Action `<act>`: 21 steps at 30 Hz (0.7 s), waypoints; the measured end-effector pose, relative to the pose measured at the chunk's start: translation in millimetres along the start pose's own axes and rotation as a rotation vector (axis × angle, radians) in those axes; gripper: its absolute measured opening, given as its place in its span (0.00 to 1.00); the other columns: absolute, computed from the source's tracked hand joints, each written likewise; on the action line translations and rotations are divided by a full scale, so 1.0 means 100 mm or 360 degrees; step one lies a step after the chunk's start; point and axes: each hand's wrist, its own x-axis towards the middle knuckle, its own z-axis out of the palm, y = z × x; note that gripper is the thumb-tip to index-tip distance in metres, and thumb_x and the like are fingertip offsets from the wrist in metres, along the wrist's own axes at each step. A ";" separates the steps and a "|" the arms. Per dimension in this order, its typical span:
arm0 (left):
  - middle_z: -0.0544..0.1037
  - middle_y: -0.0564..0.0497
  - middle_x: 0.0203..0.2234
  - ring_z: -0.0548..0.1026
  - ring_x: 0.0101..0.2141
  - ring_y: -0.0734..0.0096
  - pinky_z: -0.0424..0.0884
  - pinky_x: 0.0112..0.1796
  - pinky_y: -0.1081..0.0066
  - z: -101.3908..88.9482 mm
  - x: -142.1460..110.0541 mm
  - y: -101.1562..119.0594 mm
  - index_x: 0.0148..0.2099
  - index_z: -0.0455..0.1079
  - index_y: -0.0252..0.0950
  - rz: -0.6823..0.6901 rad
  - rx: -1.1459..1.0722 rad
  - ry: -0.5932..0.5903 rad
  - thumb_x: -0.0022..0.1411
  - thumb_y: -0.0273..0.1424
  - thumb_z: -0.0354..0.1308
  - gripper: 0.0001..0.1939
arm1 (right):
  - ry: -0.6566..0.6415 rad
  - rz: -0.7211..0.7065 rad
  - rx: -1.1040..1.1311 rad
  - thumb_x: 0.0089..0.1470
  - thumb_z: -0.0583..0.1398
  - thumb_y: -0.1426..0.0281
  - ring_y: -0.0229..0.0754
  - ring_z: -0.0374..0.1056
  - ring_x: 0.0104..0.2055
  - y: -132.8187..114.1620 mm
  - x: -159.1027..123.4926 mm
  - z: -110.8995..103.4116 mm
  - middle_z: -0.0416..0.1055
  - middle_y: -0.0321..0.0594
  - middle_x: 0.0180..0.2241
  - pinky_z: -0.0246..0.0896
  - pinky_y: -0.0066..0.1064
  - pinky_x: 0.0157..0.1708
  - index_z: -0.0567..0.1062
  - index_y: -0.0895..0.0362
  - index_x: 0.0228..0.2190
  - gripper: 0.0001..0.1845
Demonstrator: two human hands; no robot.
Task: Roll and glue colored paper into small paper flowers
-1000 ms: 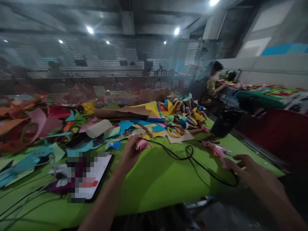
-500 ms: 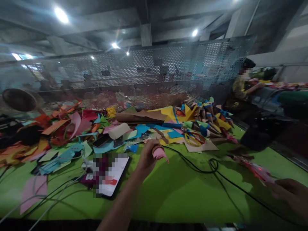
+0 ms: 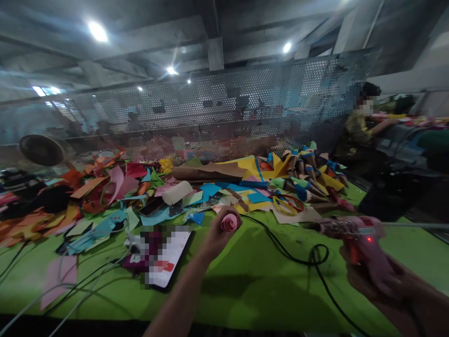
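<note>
My left hand [image 3: 219, 231] is closed around a rolled pink paper flower [image 3: 230, 223], whose spiral end faces me above the green table [image 3: 245, 295]. At the right, my right hand [image 3: 379, 281] grips a pink hot glue gun [image 3: 361, 231] by its handle, fingers by the orange trigger. A red light glows on the gun's body, and its nozzle points left toward the flower, well apart from it. Left of my left forearm lies a phone or tablet [image 3: 170, 262] with a lit, partly blurred screen.
A black cable [image 3: 280, 250] loops across the table between my hands. Colored paper scraps [image 3: 115, 182], brown paper [image 3: 210, 172], scissors [image 3: 289, 204] and paper cones [image 3: 308, 173] pile along the back. A perforated metal panel [image 3: 210, 112] stands behind. Another person [image 3: 361, 126] sits at far right.
My right hand has raised the glue gun and turned it so that it shows side-on, nozzle leftward. The flower's loose pink end no longer hangs down; its spiral now faces me.
</note>
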 end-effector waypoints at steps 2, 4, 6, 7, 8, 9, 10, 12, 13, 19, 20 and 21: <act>0.70 0.50 0.36 0.69 0.38 0.68 0.66 0.40 0.69 0.00 0.00 0.00 0.42 0.67 0.36 0.0013 -0.0005 -0.0039 0.63 0.28 0.60 0.06 | -0.0028 0.0328 0.0301 0.25 0.72 0.69 0.51 0.72 0.29 -0.13 -0.09 0.22 0.76 0.47 0.33 0.67 0.34 0.22 0.80 0.49 0.39 0.30; 0.70 0.50 0.36 0.69 0.38 0.68 0.66 0.40 0.69 -0.01 0.00 0.01 0.43 0.67 0.36 0.0028 -0.0005 -0.0084 0.64 0.29 0.59 0.06 | -0.0227 0.0345 0.0262 0.28 0.73 0.67 0.43 0.66 0.23 -0.25 -0.16 0.40 0.73 0.41 0.25 0.62 0.29 0.19 0.80 0.51 0.36 0.26; 0.70 0.49 0.36 0.68 0.37 0.68 0.66 0.40 0.69 -0.03 -0.01 0.03 0.43 0.67 0.36 0.0020 0.0025 -0.0121 0.64 0.30 0.59 0.06 | -0.0373 0.0234 0.0174 0.27 0.74 0.65 0.40 0.63 0.22 -0.36 -0.20 0.54 0.72 0.39 0.23 0.60 0.28 0.19 0.80 0.53 0.33 0.25; 0.70 0.49 0.36 0.68 0.37 0.67 0.66 0.40 0.69 -0.03 -0.01 0.04 0.43 0.67 0.36 0.0011 0.0046 -0.0129 0.64 0.32 0.58 0.06 | -0.0390 0.0146 0.0163 0.29 0.75 0.61 0.39 0.62 0.22 -0.40 -0.21 0.59 0.71 0.39 0.23 0.59 0.27 0.19 0.80 0.54 0.31 0.23; 0.70 0.48 0.36 0.68 0.37 0.67 0.65 0.39 0.68 -0.03 0.00 0.05 0.42 0.67 0.36 0.0003 0.0068 -0.0132 0.65 0.33 0.58 0.07 | -0.0418 0.0063 0.0156 0.30 0.74 0.58 0.39 0.62 0.23 -0.43 -0.21 0.63 0.71 0.39 0.22 0.59 0.27 0.20 0.80 0.54 0.28 0.21; 0.71 0.47 0.36 0.68 0.37 0.66 0.65 0.39 0.68 -0.03 0.00 0.06 0.42 0.68 0.36 -0.0002 0.0091 -0.0134 0.65 0.35 0.58 0.08 | -0.0471 -0.0003 0.0146 0.32 0.74 0.55 0.40 0.62 0.23 -0.45 -0.21 0.65 0.70 0.39 0.21 0.60 0.28 0.21 0.79 0.55 0.26 0.21; 0.71 0.47 0.35 0.68 0.37 0.65 0.65 0.39 0.67 -0.03 0.00 0.07 0.41 0.68 0.36 0.0001 0.0116 -0.0133 0.66 0.37 0.57 0.09 | -0.0552 -0.0028 0.0127 0.33 0.73 0.53 0.40 0.61 0.23 -0.46 -0.20 0.68 0.69 0.39 0.20 0.60 0.29 0.21 0.78 0.55 0.24 0.21; 0.72 0.46 0.34 0.68 0.37 0.64 0.64 0.39 0.67 -0.03 0.02 0.08 0.40 0.68 0.36 0.0022 0.0193 -0.0137 0.66 0.41 0.56 0.12 | -0.0700 0.0063 0.0079 0.35 0.73 0.52 0.38 0.59 0.21 -0.47 -0.20 0.72 0.67 0.38 0.19 0.58 0.29 0.20 0.78 0.56 0.25 0.22; 0.72 0.46 0.34 0.68 0.36 0.64 0.64 0.40 0.66 -0.03 0.02 0.08 0.39 0.68 0.36 0.0035 0.0241 -0.0142 0.66 0.42 0.56 0.14 | -0.0725 0.0155 0.0067 0.35 0.73 0.54 0.36 0.57 0.19 -0.46 -0.20 0.75 0.66 0.36 0.19 0.56 0.28 0.19 0.79 0.56 0.27 0.22; 0.73 0.46 0.33 0.68 0.36 0.64 0.64 0.39 0.66 -0.02 0.03 0.06 0.38 0.67 0.36 0.0072 0.0352 -0.0137 0.65 0.45 0.57 0.16 | -0.0618 0.0139 0.0040 0.41 0.70 0.48 0.35 0.58 0.21 -0.40 -0.21 0.88 0.67 0.37 0.19 0.54 0.26 0.19 0.80 0.58 0.30 0.26; 0.73 0.46 0.34 0.68 0.36 0.64 0.63 0.39 0.67 -0.02 0.03 0.07 0.38 0.67 0.36 0.0076 0.0351 -0.0135 0.65 0.44 0.57 0.15 | -0.0632 0.0049 0.0003 0.43 0.69 0.46 0.37 0.59 0.21 -0.38 -0.19 0.88 0.68 0.38 0.20 0.56 0.26 0.19 0.81 0.57 0.32 0.27; 0.73 0.47 0.34 0.68 0.36 0.64 0.63 0.39 0.67 -0.02 0.03 0.07 0.38 0.67 0.36 0.0083 0.0349 -0.0136 0.65 0.44 0.57 0.15 | -0.0636 -0.0034 -0.0048 0.45 0.67 0.45 0.38 0.60 0.22 -0.35 -0.17 0.87 0.69 0.39 0.22 0.57 0.27 0.20 0.81 0.56 0.34 0.27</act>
